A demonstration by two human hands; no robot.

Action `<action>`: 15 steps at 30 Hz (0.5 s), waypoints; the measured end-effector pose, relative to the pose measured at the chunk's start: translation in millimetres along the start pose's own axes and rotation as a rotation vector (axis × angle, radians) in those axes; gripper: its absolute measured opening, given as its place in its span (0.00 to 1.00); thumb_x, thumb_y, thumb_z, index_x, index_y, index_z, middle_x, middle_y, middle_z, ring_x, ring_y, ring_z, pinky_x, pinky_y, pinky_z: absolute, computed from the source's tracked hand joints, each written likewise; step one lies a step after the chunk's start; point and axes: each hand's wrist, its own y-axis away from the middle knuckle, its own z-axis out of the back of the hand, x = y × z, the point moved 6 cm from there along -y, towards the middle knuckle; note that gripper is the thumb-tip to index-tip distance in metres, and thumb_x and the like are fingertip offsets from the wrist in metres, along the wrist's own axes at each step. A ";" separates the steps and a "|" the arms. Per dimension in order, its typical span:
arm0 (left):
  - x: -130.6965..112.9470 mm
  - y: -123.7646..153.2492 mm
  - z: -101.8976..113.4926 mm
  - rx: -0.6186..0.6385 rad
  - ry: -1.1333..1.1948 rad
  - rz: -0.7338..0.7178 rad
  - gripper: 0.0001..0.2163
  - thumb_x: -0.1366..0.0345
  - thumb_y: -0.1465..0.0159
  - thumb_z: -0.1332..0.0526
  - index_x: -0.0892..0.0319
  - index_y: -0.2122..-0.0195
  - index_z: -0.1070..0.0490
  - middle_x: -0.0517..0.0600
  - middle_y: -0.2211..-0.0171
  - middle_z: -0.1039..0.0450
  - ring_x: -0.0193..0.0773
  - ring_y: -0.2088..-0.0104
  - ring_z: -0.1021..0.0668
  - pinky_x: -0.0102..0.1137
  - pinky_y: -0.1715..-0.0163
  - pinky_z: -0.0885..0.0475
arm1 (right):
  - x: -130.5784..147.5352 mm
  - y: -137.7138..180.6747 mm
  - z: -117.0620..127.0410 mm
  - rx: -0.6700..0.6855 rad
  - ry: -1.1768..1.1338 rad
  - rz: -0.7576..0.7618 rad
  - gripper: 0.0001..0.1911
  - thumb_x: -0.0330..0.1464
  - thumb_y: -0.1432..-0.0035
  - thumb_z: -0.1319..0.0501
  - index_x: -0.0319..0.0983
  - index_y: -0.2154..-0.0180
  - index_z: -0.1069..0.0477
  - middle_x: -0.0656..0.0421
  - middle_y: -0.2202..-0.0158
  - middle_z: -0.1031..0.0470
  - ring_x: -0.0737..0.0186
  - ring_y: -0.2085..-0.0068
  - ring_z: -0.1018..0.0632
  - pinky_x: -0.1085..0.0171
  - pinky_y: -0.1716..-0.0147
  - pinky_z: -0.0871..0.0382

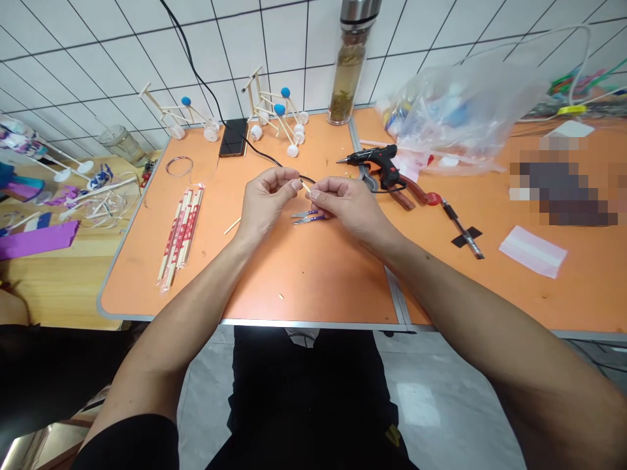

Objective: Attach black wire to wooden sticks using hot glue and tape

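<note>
My left hand [267, 199] is closed in a pinch on one end of a short thin wooden stick [305, 186] above the orange table [313, 281]. My right hand [345, 202] pinches the stick's other end. It also holds small purple-handled snips [306, 217], whose blades point left below the stick. A loose piece of stick [232, 226] lies on the table just left of my left wrist.
Wrapped chopstick packs [180, 234] lie at the left. Stick-and-wheel models [274, 114], a phone [234, 137] and a tall bottle [350, 72] stand at the back. A black glue gun [377, 160], red-handled pliers [414, 190], a pen [463, 232] and a plastic bag [455, 114] are to the right.
</note>
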 end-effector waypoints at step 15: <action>6.2 4.8 -5.0 0.024 0.092 0.171 0.09 0.64 0.42 0.24 0.55 0.60 0.17 0.48 0.62 0.12 0.35 0.64 0.16 0.28 0.59 0.22 | 0.2 -1.2 -2.2 -0.029 0.230 0.125 0.08 0.38 0.37 0.30 0.40 0.66 0.20 0.59 0.69 0.20 0.61 0.68 0.26 0.61 0.67 0.33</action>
